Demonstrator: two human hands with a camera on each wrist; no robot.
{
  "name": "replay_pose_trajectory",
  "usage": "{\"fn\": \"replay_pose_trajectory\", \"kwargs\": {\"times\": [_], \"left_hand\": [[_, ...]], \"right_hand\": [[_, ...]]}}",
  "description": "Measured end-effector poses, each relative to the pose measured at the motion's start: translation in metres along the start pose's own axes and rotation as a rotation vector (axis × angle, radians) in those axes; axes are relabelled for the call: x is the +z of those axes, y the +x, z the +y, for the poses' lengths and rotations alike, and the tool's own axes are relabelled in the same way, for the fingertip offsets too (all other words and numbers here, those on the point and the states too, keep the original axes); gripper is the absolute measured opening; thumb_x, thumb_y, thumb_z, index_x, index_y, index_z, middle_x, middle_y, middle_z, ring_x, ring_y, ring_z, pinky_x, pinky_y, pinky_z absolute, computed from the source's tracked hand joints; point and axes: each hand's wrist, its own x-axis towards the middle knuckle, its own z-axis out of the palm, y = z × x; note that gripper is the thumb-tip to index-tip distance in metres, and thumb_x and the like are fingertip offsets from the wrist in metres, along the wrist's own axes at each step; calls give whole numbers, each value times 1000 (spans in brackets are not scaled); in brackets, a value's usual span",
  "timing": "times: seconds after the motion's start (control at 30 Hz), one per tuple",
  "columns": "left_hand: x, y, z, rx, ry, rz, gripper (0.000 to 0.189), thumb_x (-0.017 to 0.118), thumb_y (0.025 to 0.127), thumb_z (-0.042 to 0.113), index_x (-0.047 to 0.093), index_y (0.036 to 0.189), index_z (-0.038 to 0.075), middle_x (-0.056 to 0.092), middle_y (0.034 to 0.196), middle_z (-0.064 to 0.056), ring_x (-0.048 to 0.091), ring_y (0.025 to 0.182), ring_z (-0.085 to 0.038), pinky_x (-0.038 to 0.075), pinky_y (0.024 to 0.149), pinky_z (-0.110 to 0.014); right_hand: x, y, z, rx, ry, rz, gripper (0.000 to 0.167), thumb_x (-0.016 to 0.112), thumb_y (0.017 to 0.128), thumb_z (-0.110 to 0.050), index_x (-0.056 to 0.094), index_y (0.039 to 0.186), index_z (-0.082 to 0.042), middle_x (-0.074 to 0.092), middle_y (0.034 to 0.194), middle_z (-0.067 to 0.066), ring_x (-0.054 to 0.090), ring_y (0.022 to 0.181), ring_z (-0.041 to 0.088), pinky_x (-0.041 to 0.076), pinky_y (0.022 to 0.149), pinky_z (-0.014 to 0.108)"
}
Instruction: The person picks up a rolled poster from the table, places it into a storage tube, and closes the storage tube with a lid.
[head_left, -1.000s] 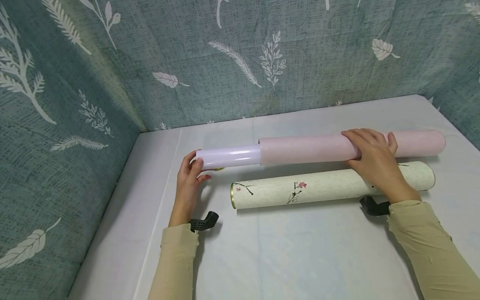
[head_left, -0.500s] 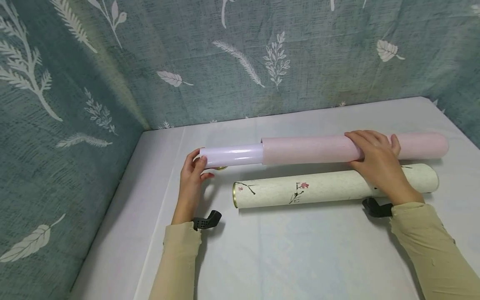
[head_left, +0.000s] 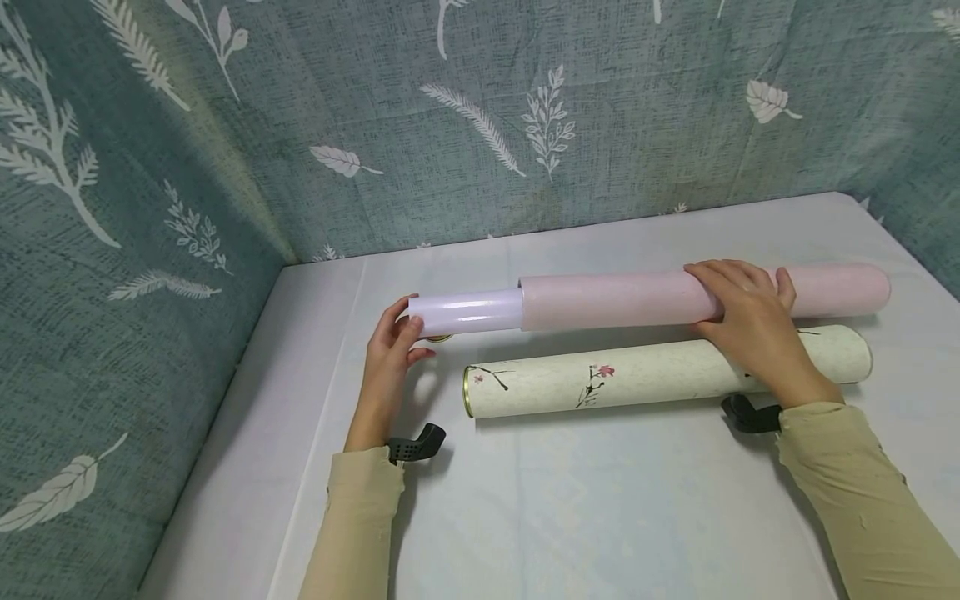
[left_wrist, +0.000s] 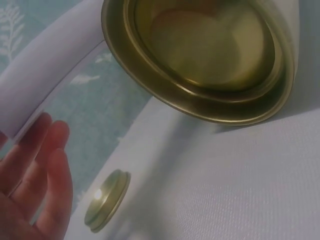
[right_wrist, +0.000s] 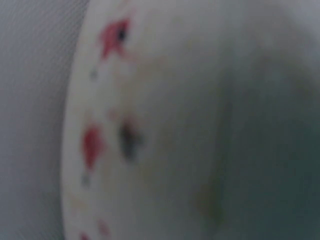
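Observation:
A glossy white paper roll (head_left: 468,311) sticks out of the left end of a long pink tube (head_left: 607,300). My left hand (head_left: 384,354) grips the roll's outer end, thumb in front and fingers behind. Over the pink tube's right half, my right hand (head_left: 750,321) holds it from above. A cream tube (head_left: 555,387) with plum-blossom print lies just nearer, under my right wrist. Its gold metal end (left_wrist: 200,110) looms large in the left wrist view. The right wrist view has only the blurred printed tube (right_wrist: 150,125).
A small gold lid (left_wrist: 107,200) lies on the white-covered table (head_left: 600,508), below my left fingers and partly hidden in the head view. Leaf-patterned teal cloth (head_left: 420,142) hangs behind and along the left side.
My left hand has shifted slightly right, and the paper roll has slid a little deeper into the pink tube. My right hand and both tubes stay in place.

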Motion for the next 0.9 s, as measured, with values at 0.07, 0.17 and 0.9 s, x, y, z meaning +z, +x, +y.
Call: {"fn": "replay_pose_trajectory", "kwargs": {"times": [0.07, 0.17, 0.9], "left_hand": [[2, -2, 5, 0, 6, -9, 47, 55, 89, 31, 41, 131, 17, 49, 116, -12, 53, 94, -22, 50, 71, -31], [6, -6, 12, 10, 24, -23, 46, 53, 90, 27, 39, 133, 14, 49, 116, -12, 52, 95, -25, 50, 73, -34], [15, -9, 18, 50, 34, -139, 46, 51, 92, 21, 36, 133, 7, 51, 115, -15, 51, 100, -43, 48, 74, -40]], "right_hand": [[0, 0, 0, 1, 1, 0, 69, 76, 66, -6, 46, 128, -14, 45, 128, 12, 29, 122, 33, -5, 96, 61], [0, 0, 0, 1, 2, 0, 69, 76, 66, -6, 46, 128, -14, 45, 128, 12, 28, 122, 32, -5, 96, 61], [0, 0, 3, -26, 11, 11, 70, 77, 66, -9, 46, 129, -14, 46, 127, 11, 30, 122, 32, -4, 96, 61]]}}
